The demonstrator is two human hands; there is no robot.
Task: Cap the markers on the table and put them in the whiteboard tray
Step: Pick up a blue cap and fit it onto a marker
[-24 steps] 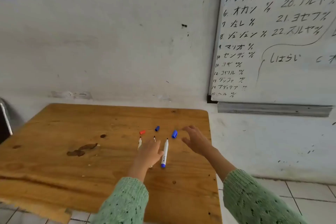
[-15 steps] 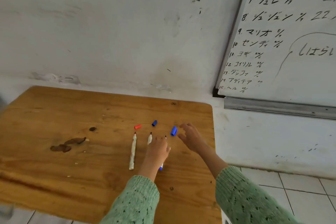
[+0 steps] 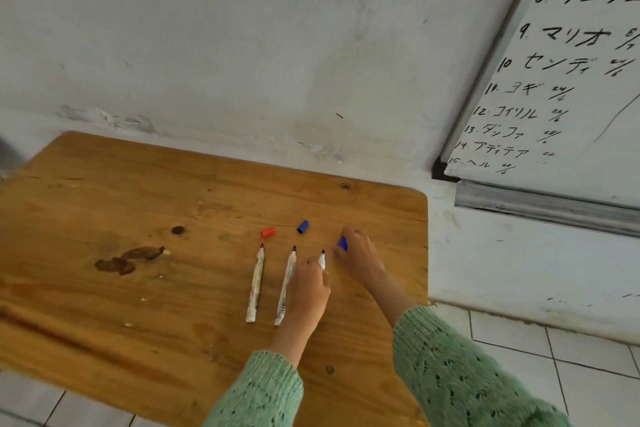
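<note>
Three uncapped white markers lie side by side on the wooden table [image 3: 104,204]. The left marker [image 3: 255,284] and the middle marker [image 3: 285,284] lie free. My left hand [image 3: 309,291] covers the right marker [image 3: 322,259], fingers closed around its barrel, only its tip showing. A red cap [image 3: 268,232] and a blue cap [image 3: 303,226] lie loose just beyond the tips. My right hand [image 3: 360,255] pinches a second blue cap [image 3: 342,243] against the table. The grey whiteboard tray [image 3: 543,206] hangs on the wall to the right.
A whiteboard [image 3: 568,80] with black writing sits above the tray. A dark stain [image 3: 126,258] marks the table's left half. The table's right edge lies close to my right hand, with tiled floor [image 3: 554,357] beyond it.
The view has tilted down and closer. My right hand has reached the blue cap and closed on it. My left hand has settled over the right marker.
</note>
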